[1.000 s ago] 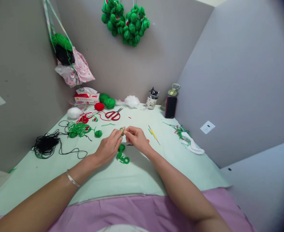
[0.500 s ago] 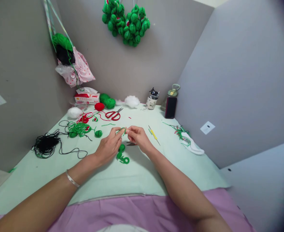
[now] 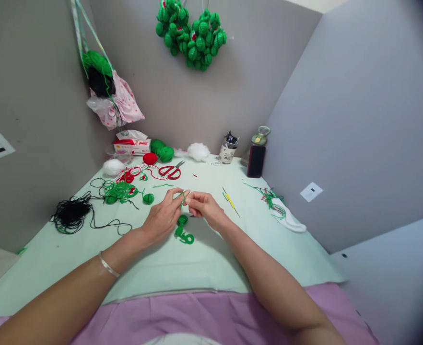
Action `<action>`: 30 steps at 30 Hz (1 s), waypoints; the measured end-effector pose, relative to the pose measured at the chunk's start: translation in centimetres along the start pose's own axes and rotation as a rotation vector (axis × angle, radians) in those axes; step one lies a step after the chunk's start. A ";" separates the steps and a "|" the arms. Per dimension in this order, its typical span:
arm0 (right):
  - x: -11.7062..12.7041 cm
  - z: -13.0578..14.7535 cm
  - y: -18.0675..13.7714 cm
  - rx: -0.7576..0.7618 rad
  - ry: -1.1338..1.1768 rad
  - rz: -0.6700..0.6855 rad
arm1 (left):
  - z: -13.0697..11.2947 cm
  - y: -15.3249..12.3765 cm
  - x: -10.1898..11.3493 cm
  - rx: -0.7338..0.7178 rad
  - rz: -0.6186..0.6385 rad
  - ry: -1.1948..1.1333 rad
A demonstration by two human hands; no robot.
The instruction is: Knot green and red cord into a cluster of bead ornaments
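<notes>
My left hand [image 3: 164, 216] and my right hand [image 3: 205, 208] meet above the middle of the pale green table cover [image 3: 154, 266]. Both pinch a short piece of green yarn [image 3: 183, 196] between thumb and fingertips. Just below the hands lie small green crocheted pieces [image 3: 182, 230] on the cover. A silver bangle [image 3: 108, 266] sits on my left wrist.
Red scissors [image 3: 170, 171], red yarn ball [image 3: 149, 158], green yarn [image 3: 163, 151], tissue box [image 3: 132, 145] and white stuffing [image 3: 198, 151] lie at the back. Black yarn [image 3: 71, 214] and green tangle [image 3: 119, 191] are left. A yellow hook [image 3: 230, 200], cup [image 3: 228, 151], phone [image 3: 256, 161] are right.
The hands stay together on the green yarn; the fingers shifted slightly, and the view moved a little so everything sits slightly lower and to the right.
</notes>
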State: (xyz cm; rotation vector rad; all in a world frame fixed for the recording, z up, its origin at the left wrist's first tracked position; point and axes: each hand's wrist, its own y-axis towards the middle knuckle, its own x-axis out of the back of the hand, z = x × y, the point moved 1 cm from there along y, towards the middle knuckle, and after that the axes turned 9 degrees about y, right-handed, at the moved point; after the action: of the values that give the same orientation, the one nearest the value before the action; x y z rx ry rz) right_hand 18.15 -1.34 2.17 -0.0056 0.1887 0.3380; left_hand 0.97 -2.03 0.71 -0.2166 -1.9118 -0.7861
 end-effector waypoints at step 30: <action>-0.7 -0.7 -0.1 0.184 -0.344 -0.160 | 1.6 1.3 1.5 0.351 -0.040 -0.682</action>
State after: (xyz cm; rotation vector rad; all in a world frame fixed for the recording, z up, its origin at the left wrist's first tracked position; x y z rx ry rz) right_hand 17.43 -1.71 1.57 0.2174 -0.1221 0.1570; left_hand -0.29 -0.30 2.10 -0.2487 -2.6660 -0.4056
